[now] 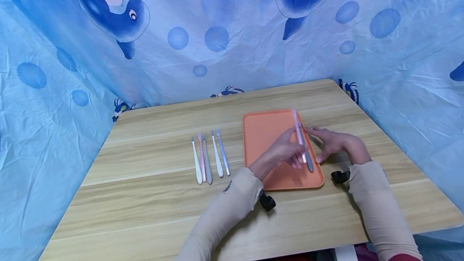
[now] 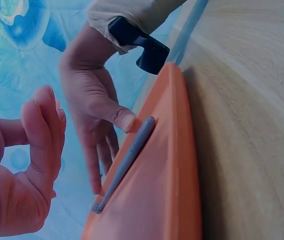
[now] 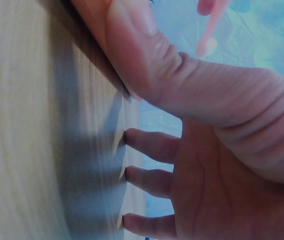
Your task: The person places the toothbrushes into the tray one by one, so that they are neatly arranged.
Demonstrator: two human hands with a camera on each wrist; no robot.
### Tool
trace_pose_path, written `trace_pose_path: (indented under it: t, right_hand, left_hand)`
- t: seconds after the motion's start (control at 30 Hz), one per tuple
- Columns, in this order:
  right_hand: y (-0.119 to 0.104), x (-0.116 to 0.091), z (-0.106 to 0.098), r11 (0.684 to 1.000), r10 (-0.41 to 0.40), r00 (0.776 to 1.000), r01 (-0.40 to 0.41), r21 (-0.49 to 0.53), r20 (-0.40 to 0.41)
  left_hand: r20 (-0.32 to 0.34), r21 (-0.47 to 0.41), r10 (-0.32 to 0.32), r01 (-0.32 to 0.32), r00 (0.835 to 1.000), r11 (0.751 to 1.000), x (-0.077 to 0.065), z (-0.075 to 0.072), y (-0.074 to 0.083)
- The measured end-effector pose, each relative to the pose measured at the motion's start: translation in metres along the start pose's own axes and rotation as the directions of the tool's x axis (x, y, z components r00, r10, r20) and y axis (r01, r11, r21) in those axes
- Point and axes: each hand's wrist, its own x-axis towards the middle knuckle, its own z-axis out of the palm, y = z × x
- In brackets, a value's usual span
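Observation:
My left hand (image 1: 282, 150) pinches a pink toothbrush (image 1: 297, 128) above the right part of an orange tray (image 1: 264, 128). A grey toothbrush (image 1: 309, 161) lies in the tray along its right side, also seen as a grey toothbrush (image 2: 131, 155) in the left wrist view. At the tray's right rim, my right hand (image 1: 335, 143) rests with thumb and fingers spread, touching the edge; its thumb (image 3: 136, 60) lies against the tray side in the right wrist view. That view shows part of the pink toothbrush (image 3: 213, 25) at the top.
Several toothbrushes lie side by side left of the tray, among them a pink toothbrush (image 1: 201, 158) and a blue toothbrush (image 1: 222, 152). All stand on a wooden table (image 1: 145, 196). A blue curtain (image 1: 246, 67) with dolphins hangs behind it and at the sides.

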Motion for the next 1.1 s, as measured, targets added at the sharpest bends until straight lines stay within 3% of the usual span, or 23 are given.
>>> trace_pose_path:
  t: [0.57, 1.1]
  right_hand:
    - [0.002, 0.001, 0.000, 1.000, 0.007, 1.000, -0.007, 0.002, -0.008]
    - [0.002, 0.001, -0.001, 1.000, 0.003, 1.000, -0.003, -0.004, -0.005]
  left_hand:
    - [-0.007, -0.006, -0.095, 0.095, 0.995, 0.995, 0.014, 0.008, -0.016]
    - [-0.002, -0.018, -0.123, 0.123, 0.992, 0.992, 0.020, 0.010, -0.028]
